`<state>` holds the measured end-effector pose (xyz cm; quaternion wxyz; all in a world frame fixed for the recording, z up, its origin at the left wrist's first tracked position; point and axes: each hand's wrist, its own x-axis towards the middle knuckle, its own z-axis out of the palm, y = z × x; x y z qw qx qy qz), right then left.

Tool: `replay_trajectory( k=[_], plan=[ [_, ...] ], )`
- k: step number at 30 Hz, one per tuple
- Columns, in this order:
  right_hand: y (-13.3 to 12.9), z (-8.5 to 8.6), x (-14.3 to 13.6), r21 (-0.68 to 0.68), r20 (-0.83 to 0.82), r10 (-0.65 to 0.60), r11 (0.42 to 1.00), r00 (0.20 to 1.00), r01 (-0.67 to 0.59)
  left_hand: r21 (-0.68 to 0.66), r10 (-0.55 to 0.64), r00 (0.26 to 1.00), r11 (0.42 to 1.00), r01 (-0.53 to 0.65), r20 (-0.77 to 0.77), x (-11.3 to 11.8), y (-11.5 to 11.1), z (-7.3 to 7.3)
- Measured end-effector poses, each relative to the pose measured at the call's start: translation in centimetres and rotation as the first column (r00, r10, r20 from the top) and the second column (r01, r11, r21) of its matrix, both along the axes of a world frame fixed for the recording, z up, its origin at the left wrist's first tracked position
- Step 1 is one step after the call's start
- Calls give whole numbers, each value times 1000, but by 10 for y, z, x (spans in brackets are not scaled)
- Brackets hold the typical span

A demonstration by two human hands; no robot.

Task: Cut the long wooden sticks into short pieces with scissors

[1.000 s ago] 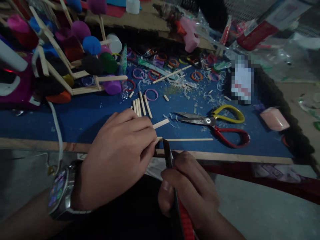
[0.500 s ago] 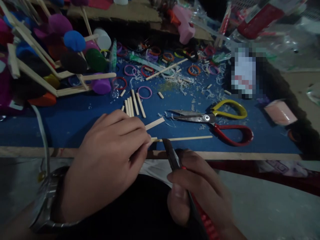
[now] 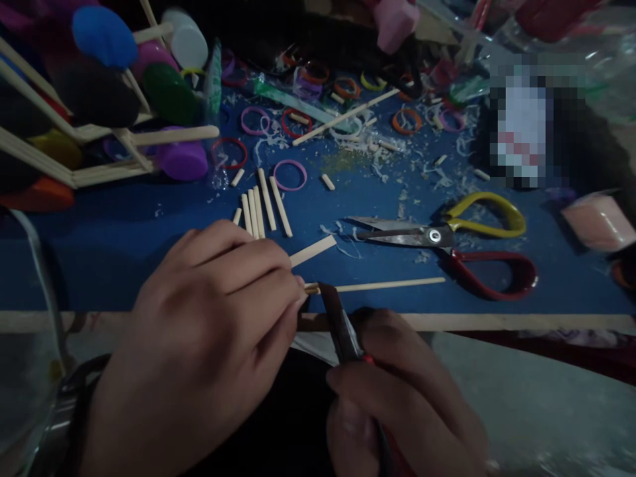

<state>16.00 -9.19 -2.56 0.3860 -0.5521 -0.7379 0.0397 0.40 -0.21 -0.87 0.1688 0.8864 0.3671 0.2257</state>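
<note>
My left hand [image 3: 223, 311] is closed near the table's front edge, pinching a thin wooden stick [image 3: 392, 285] that runs out to the right. A flat strip of wood [image 3: 313, 252] juts from under its fingers; whether it is gripped too I cannot tell. My right hand [image 3: 397, 391] is wrapped round a utility knife [image 3: 340, 324] with red on its handle. The dark blade lies across the stick, close to my left fingertips. Just beyond my left hand lie several short cut sticks [image 3: 265, 199].
Scissors [image 3: 434, 235] with yellow and red handles lie open at right. Coloured rings [image 3: 290, 175], shavings and stick pieces litter the blue tabletop [image 3: 199, 265]. At left stands a stick structure [image 3: 173, 136] with coloured round caps. A wrapped pink block [image 3: 599, 222] sits far right.
The view has moved closer and shifted a little. Both hands keep their hold, and the blade is still on the stick, slightly nearer my left fingertips.
</note>
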Motion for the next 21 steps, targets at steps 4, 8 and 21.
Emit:
replay_trajectory(
  k=[4, 8, 21],
  plan=[
    [-1, -4, -6, 67, -78, -124, 989, 989, 129, 24, 23, 999, 999, -22, -40, 1, 0, 0],
    [-1, 1, 3, -96, 42, 103, 990, 994, -99, 33, 28, 998, 999, -26, -51, 1, -2, 0],
    [3, -3, 5, -27, 135, 94, 996, 986, -91, -13, 3, 999, 1000, -3, -48, 1, 0, 2]
  ],
)
